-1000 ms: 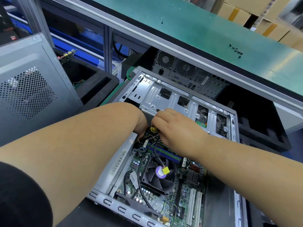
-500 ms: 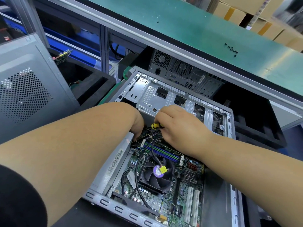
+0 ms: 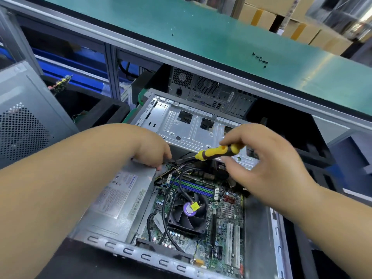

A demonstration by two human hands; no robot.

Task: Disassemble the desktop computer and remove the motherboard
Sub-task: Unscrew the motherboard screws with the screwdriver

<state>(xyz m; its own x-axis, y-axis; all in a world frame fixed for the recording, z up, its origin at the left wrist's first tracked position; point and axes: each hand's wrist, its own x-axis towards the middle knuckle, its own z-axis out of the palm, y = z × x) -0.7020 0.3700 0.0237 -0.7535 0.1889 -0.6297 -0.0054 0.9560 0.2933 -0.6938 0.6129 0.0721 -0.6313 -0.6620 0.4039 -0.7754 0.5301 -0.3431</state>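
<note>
A yellow-and-black screwdriver (image 3: 218,151) is pinched between thumb and fingers of the right hand (image 3: 267,170); it has been lifted clear of the cables since half a second ago, when only its tip end showed. Its long axis lies nearly level, tip pointing left and slightly down. The left hand (image 3: 153,153) is curled down into the cables (image 3: 185,168); what it grips cannot be told. Inside the open computer case (image 3: 153,258) the motherboard (image 3: 227,222) is seated, with fan (image 3: 189,213) and power supply (image 3: 118,200).
</note>
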